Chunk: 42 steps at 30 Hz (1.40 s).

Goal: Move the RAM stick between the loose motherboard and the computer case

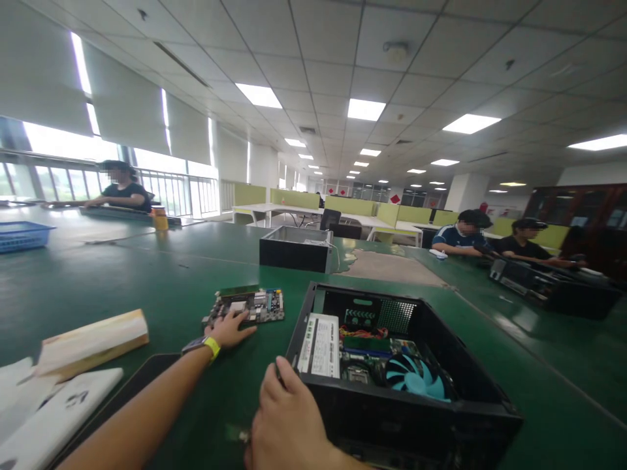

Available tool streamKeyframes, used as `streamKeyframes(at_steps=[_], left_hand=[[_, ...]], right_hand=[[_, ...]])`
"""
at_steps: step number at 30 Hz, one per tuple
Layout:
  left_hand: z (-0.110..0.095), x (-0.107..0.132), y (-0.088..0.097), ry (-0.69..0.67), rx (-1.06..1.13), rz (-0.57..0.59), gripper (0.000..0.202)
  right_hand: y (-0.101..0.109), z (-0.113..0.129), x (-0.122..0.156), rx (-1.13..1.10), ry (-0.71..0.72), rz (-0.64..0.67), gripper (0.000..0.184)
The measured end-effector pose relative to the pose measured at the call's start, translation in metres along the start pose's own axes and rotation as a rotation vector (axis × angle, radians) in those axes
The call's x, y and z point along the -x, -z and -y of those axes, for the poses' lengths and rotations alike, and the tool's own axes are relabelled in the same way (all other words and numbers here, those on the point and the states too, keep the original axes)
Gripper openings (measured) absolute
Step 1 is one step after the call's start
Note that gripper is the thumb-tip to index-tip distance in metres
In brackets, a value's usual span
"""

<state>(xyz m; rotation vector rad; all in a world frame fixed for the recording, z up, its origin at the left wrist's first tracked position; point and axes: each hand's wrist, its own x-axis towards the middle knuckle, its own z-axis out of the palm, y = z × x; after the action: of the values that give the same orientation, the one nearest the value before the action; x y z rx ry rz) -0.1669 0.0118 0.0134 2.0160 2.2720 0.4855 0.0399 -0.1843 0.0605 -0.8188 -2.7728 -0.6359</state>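
My left hand (230, 329), with a watch (198, 344) and a yellow-green band (212, 348) at its wrist, rests fingertips on the near edge of a motherboard (262, 305). Its thumb is stretched out to the right. My right hand (289, 418) is wrapped round the near left corner of a black computer case (392, 408), which lies open side up. Inside the case are a labelled power supply (319, 346), a cooling fan (414, 377) with light blue blades, and coloured cables (365, 333). A small blurred piece (240, 434) shows beside my right hand; its kind is unclear.
Behind the motherboard stands another open case (294, 254). At left lie a cardboard piece (95, 343), a white panel (63, 418) and a blue basket (24, 236). One person (122, 192) sits far left; two people sit at right near a dark case (553, 287).
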Motion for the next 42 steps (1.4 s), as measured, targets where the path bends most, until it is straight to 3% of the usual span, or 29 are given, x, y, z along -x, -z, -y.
streamKeyframes(at_steps=[3,6,10,14,18,22,25,28,31,34,36,38,40,42], left_hand=[[-0.001,0.0,-0.028,0.047,-0.041,-0.004,0.065],[-0.014,-0.004,-0.036,0.142,-0.055,-0.101,0.059],[-0.023,-0.007,-0.035,0.14,-0.06,-0.132,0.05],[-0.029,-0.004,-0.034,0.079,-0.049,-0.112,0.044],[-0.055,0.02,-0.033,-0.048,-0.023,-0.061,0.042],[-0.103,0.072,-0.032,-0.278,0.009,0.064,0.043],[-0.142,0.123,-0.035,-0.466,-0.001,0.164,0.052],[-0.172,0.166,-0.037,-0.547,-0.053,0.223,0.069],[-0.186,0.175,-0.027,-0.614,-0.079,0.285,0.068],[-0.179,0.138,-0.013,-0.541,0.0,0.312,0.041],[-0.167,0.098,-0.013,-0.401,0.127,0.114,0.037],[-0.155,0.061,-0.024,-0.351,0.23,0.045,0.047],[-0.147,0.036,-0.041,-0.37,0.306,0.11,0.052],[-0.143,0.023,-0.058,-0.397,0.352,0.157,0.042]], right_hand=[[-0.023,-0.015,-0.001,0.008,-0.009,-0.006,0.029],[-0.029,-0.044,0.005,-0.04,-0.07,-0.046,0.032],[-0.039,-0.105,0.024,0.015,-0.201,-0.009,0.032],[-0.051,-0.175,0.066,0.069,-0.352,0.089,0.033],[-0.051,-0.239,0.113,0.113,-0.554,0.182,0.035],[-0.049,-0.277,0.133,0.125,-0.879,0.242,0.038],[-0.055,-0.271,0.128,0.066,-1.12,0.147,0.043],[-0.075,-0.24,0.12,-0.164,-1.12,0.015,0.046],[-0.097,-0.211,0.117,-0.35,-1.163,0.005,0.043],[-0.109,-0.199,0.115,-0.425,-1.244,0.018,0.044],[-0.112,-0.199,0.11,-0.443,-1.237,0.007,0.046],[-0.114,-0.199,0.103,-0.451,-1.215,0.011,0.048],[-0.116,-0.197,0.098,-0.47,-1.212,0.059,0.048],[-0.12,-0.192,0.094,-0.479,-1.221,0.102,0.046]])
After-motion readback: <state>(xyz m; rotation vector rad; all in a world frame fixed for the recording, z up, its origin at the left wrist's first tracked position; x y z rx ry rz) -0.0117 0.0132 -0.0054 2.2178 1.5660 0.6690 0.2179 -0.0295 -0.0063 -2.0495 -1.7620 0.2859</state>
